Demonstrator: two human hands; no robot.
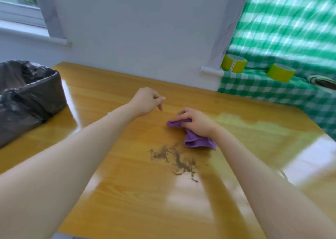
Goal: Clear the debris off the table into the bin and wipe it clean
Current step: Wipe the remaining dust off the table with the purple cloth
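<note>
On the bench (127,193), dirt (174,158) lies unswept, well apart from the bin (27,93); wiping looks barely begun. The right hand (196,122) grips a cloth (196,142) beside it; the left hand (147,100) hovers loosely curled, seemingly empty.

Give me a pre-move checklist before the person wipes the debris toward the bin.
1. Grip: ok; the right hand holds the purple cloth.
2. Target: ok; dark debris lies on the wooden table, nearer the person than the cloth.
3. Destination: ok; the black-lined bin at left is open.
4. Spare left hand empty: cannot tell; fingers curled, blurred.
5. Surface clean: not ok.
</note>
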